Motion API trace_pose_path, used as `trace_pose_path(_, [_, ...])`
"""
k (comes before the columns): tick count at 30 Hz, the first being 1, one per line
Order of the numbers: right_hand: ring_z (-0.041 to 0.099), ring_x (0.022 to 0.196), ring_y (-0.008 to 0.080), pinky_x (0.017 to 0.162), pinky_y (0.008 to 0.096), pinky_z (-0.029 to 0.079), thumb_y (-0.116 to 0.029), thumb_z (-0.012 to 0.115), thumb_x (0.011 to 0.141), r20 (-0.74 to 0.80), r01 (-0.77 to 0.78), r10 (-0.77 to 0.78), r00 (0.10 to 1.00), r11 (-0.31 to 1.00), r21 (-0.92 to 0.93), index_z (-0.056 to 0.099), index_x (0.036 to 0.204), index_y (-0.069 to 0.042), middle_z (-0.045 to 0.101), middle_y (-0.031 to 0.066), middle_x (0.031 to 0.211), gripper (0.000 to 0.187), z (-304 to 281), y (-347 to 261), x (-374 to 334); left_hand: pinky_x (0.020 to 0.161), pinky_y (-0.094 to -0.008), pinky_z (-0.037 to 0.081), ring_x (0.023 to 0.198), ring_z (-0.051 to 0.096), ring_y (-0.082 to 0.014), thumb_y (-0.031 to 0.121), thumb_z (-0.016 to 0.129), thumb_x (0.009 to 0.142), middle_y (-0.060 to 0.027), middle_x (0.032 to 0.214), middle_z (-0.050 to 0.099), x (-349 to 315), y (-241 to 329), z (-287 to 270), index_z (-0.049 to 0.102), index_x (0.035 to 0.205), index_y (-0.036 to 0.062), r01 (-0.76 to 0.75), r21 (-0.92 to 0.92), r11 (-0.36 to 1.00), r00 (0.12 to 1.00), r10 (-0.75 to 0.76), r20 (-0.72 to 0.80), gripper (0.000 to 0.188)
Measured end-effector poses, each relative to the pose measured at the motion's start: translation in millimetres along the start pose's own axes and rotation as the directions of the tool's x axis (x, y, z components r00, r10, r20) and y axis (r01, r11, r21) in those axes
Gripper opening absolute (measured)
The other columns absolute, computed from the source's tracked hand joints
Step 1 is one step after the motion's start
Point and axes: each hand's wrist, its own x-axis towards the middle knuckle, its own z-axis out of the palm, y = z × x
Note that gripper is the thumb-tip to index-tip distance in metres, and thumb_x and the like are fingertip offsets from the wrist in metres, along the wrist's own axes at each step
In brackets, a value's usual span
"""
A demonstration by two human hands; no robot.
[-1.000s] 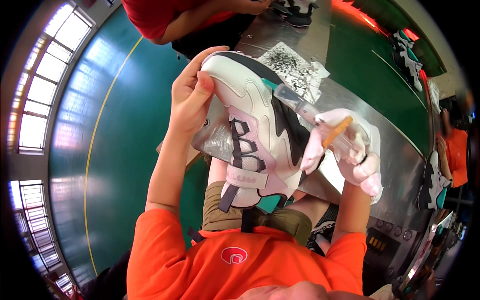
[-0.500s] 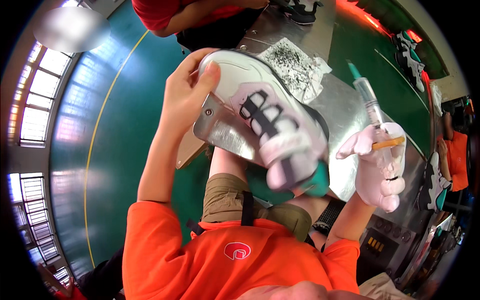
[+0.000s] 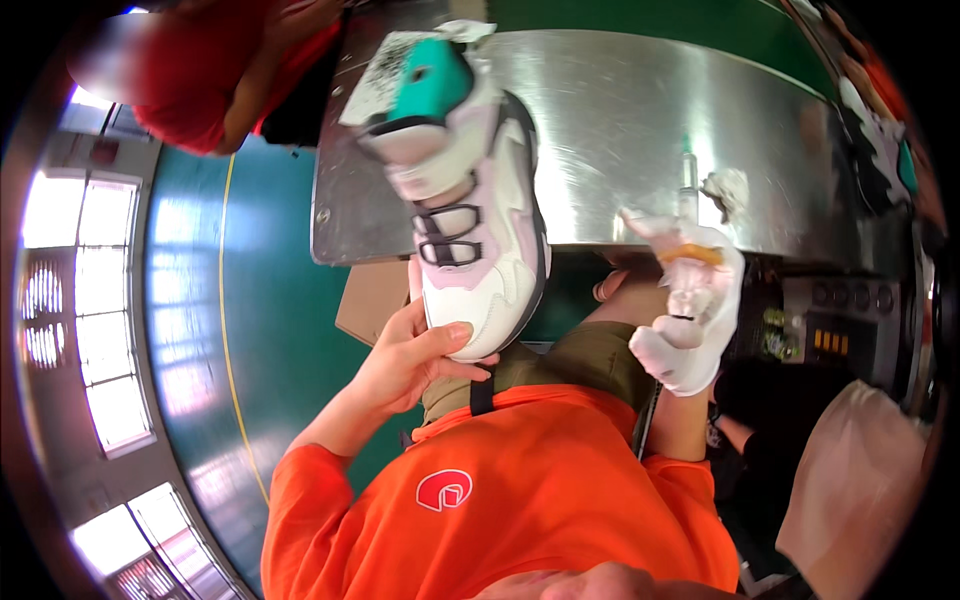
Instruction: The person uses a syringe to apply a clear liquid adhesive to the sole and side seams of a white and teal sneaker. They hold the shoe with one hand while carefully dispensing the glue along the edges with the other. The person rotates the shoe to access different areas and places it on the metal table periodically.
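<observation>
A white and pale pink sneaker (image 3: pixel 465 215) with black strap loops and a dark sole edge hangs over the near edge of a metal table. Its teal heel opening points away from me. My bare left hand (image 3: pixel 415 350) grips it by the toe, thumb on top. To the right, my right hand (image 3: pixel 692 315) wears a white glove and is closed around a clear syringe (image 3: pixel 689 190) with a thin green tip pointing away. An orange-yellow band (image 3: pixel 692 255) crosses the syringe or fingers; which one, I cannot tell. The syringe stands apart from the sneaker.
The shiny metal table (image 3: pixel 600 130) carries a black-speckled white sheet (image 3: pixel 385 80) behind the sneaker and a crumpled, dark-stained white wad (image 3: pixel 727 192) near the syringe. More sneakers (image 3: pixel 880 150) stand at the far right. A person in red (image 3: pixel 195 80) is at the upper left. A cardboard box (image 3: pixel 372 300) sits below the table edge.
The sneaker has been turned about, so its toe now points toward me and its heel away. My left hand has come down nearer my body with it. The syringe stays in my right hand.
</observation>
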Motion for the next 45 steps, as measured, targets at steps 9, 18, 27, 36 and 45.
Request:
trace_pose_path(9, [0.044,0.132,0.0349,0.112,0.0447,0.026,0.001,0.073,0.057,0.051,0.030,-0.032,0.998,0.998,0.054,0.040,0.126,-0.002,0.056,0.0189,0.120,0.077,-14,19,-27,0.071,-0.0376,0.064,0.093,0.069,-0.0322,0.020,0.057,0.093,-0.0233,0.115,0.060,9,-26,-7,0.036,0.135,-0.0107,-0.034,-0.345,0.938,0.970,0.115,0.217,0.056])
trace_pose_path(18, [0.051,0.077,0.0094,0.078,0.0252,0.044,-0.002,0.079,0.056,0.215,-0.023,0.037,0.976,0.997,-0.069,0.047,0.121,-0.002,0.060,0.0118,0.113,0.072,8,28,4,0.071,-0.0365,0.063,0.093,0.069,-0.0300,0.020,0.060,0.093,-0.0216,0.114,0.060,8,-28,3,0.037,0.134,-0.0090,-0.038,-0.254,0.967,0.989,0.073,0.130,0.056])
trace_pose_path(27, [0.060,0.080,0.0148,0.073,0.0265,0.049,-0.004,0.076,0.066,-0.251,-0.254,0.168,0.953,0.896,-0.365,0.049,0.122,-0.003,0.062,0.0124,0.101,0.063,39,34,36,0.071,-0.0380,0.064,0.091,0.070,-0.0325,0.021,0.062,0.090,-0.0239,0.112,0.061,11,-24,17,0.035,0.133,-0.0120,-0.053,-0.185,0.981,0.997,0.064,0.051,0.061])
trace_pose_path(36, [0.059,0.082,0.0322,0.069,0.0403,0.050,-0.010,0.071,0.063,-0.022,0.125,-0.247,0.969,0.562,-0.817,0.054,0.115,-0.007,0.061,0.0120,0.095,0.055,44,46,70,0.077,-0.0372,0.061,0.093,0.068,-0.0260,0.017,0.062,0.092,-0.0187,0.117,0.061,9,-18,23,0.038,0.133,-0.0065,-0.027,-0.178,0.984,0.997,0.039,0.060,0.053])
trace_pose_path(45, [0.060,0.084,0.0336,0.070,0.0413,0.049,-0.011,0.072,0.063,0.156,0.178,-0.087,0.984,0.445,-0.877,0.057,0.111,-0.007,0.061,0.0114,0.089,0.050,29,23,65,0.076,-0.0348,0.060,0.091,0.069,-0.0233,0.014,0.063,0.092,-0.0172,0.117,0.061,6,-10,27,0.040,0.132,-0.0052,-0.038,-0.105,0.994,0.999,0.040,0.021,0.050])
